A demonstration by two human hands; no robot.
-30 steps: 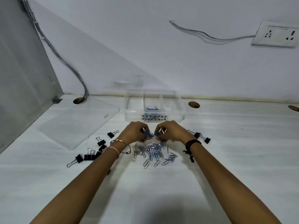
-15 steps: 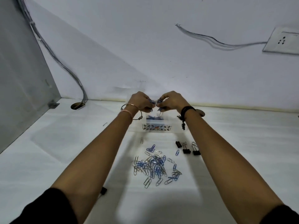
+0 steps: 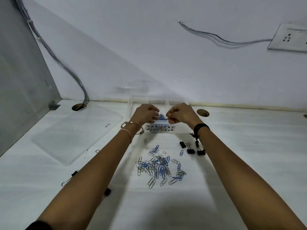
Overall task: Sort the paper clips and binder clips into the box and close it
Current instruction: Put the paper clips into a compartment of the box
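A clear plastic box (image 3: 180, 130) with a patterned front label stands at the back of the white table. Blue paper clips (image 3: 161, 116) lie in its middle compartment. My left hand (image 3: 145, 113) and my right hand (image 3: 181, 113) hover over that compartment with fingertips curled together, pinching a few paper clips just above the ones in the box. A loose pile of blue and silver paper clips (image 3: 159, 166) lies on the table between my forearms. Three black binder clips (image 3: 191, 149) sit right of the pile. More binder clips (image 3: 73, 174) lie partly hidden under my left arm.
The box's clear lid (image 3: 74, 135) lies flat on the table to the left. A grey panel closes the left side, with cables running down into a table hole (image 3: 78, 107). A second hole (image 3: 203, 112) is right of the box. One stray clip (image 3: 145, 141) lies near the box front.
Both hands lifted a bunch of paper clips from the pile and carried them back over the box, then lowered to its middle compartment. The view tilted up.
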